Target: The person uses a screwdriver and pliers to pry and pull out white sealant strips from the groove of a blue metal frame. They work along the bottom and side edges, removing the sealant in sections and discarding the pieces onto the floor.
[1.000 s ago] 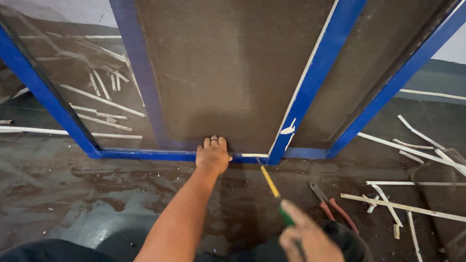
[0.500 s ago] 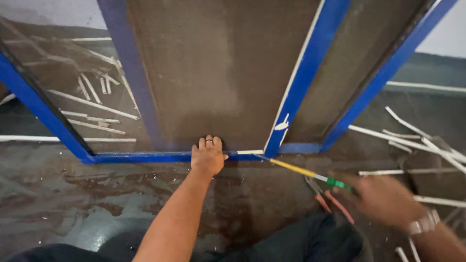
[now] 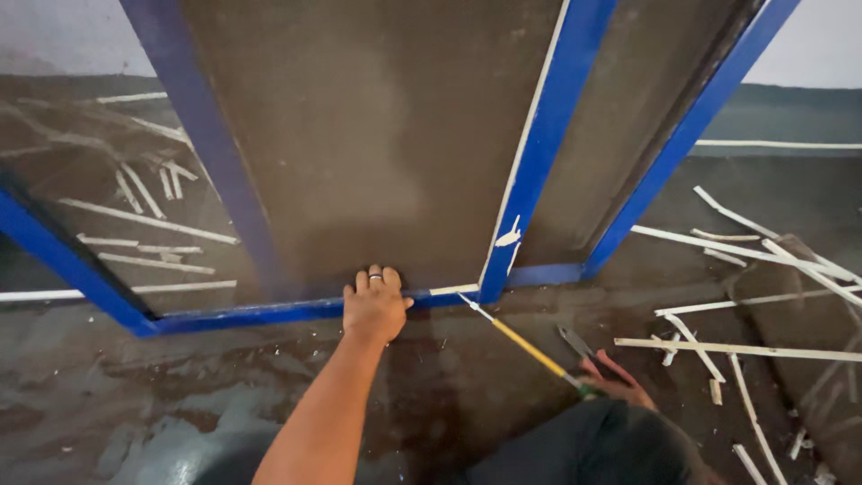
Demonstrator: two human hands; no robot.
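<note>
Your left hand flat, fingers spread, pressing blue frame steady. Right hand grips yellow-shafted tool, tip at frame corner just right of left hand, prying white strip.

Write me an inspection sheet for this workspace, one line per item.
Surface: dark, stained floor.
Job's things: blue frame with dark mesh panels, standing on the floor; yellow-shafted tool, its tip at the frame's bottom corner.
Clutter: white strips scattered on the floor at right, more seen through the mesh at left; pliers lying near the right hand.
Grips: left hand pressed on the frame's bottom rail, ring on one finger; right hand closed on the tool's green handle.
Cables: nothing seen.
Surroundings: pale wall behind.
</note>
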